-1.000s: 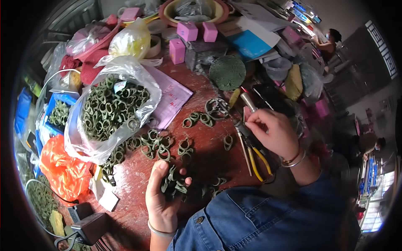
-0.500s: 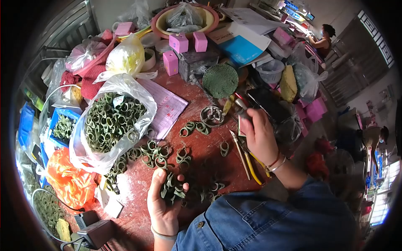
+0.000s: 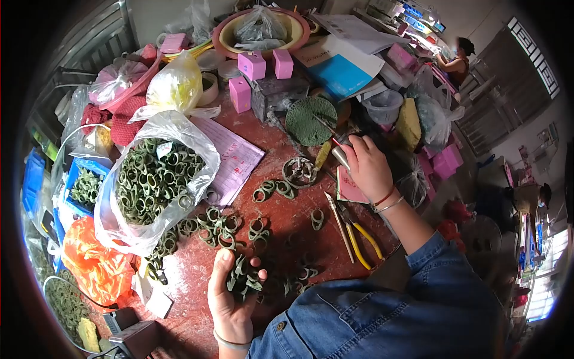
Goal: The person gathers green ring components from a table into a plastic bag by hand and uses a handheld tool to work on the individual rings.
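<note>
My left hand point(image 3: 229, 302) is closed round a cluster of dark green rings point(image 3: 244, 277), low over the red table. In my right hand point(image 3: 372, 170) is a pen-shaped tool point(image 3: 341, 157) with a metal handle, a red collar and a thin tip. That tip reaches the round green disc point(image 3: 308, 124); whether it touches cannot be made out. Loose green rings point(image 3: 220, 225) lie beyond my left hand, and a single ring point(image 3: 317, 218) sits farther right. Pliers with yellow handles point(image 3: 366, 242) and a thin metal rod point(image 3: 341, 230) rest below my right hand.
A plastic bag full of green rings point(image 3: 158, 179) stands at left, beside an orange bag point(image 3: 98, 257) and a lilac written sheet point(image 3: 233, 155). Pink blocks point(image 3: 240, 94), a basin point(image 3: 222, 33) and papers point(image 3: 341, 75) crowd the back. Another person point(image 3: 459, 63) sits far right.
My right hand has turned the tool and brought its tip over to the green disc. A pink pad beneath that hand shows more now. My left hand keeps its cluster, almost unmoved.
</note>
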Demonstrator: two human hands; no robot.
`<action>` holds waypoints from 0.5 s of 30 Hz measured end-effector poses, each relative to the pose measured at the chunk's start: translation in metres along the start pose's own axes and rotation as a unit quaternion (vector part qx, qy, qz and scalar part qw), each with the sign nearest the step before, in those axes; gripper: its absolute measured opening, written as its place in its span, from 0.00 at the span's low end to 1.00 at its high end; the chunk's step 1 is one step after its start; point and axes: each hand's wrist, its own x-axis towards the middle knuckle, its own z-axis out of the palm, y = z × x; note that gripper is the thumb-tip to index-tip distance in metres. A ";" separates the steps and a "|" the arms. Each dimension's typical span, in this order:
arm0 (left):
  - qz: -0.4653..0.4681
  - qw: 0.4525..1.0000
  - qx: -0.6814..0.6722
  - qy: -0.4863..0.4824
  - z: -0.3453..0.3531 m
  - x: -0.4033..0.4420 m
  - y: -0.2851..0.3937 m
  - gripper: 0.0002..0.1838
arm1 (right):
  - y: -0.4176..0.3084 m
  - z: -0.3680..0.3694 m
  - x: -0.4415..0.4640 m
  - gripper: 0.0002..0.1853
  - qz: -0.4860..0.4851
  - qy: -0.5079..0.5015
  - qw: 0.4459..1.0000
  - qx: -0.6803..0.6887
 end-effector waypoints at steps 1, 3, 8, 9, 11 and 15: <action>-0.001 1.000 0.000 0.001 0.000 0.000 0.000 0.08 | 0.000 0.000 0.000 0.13 -0.001 0.002 1.000 -0.001; -0.004 1.000 0.002 -0.006 -0.001 0.001 0.001 0.09 | -0.002 -0.001 0.000 0.13 -0.003 0.003 1.000 -0.001; -0.002 1.000 0.010 -0.011 0.003 -0.002 0.001 0.10 | -0.059 -0.040 0.001 0.09 0.082 -0.034 0.956 0.280; 0.006 1.000 0.019 -0.010 0.006 -0.002 0.001 0.09 | -0.069 -0.045 -0.006 0.08 0.043 -0.056 0.956 0.285; 0.015 0.999 0.025 -0.022 0.006 -0.001 -0.001 0.08 | -0.088 -0.050 -0.012 0.07 -0.099 -0.046 0.959 0.261; 0.009 0.999 0.023 -0.041 0.006 -0.001 0.000 0.08 | -0.114 -0.059 -0.032 0.13 -0.125 -0.114 0.938 0.302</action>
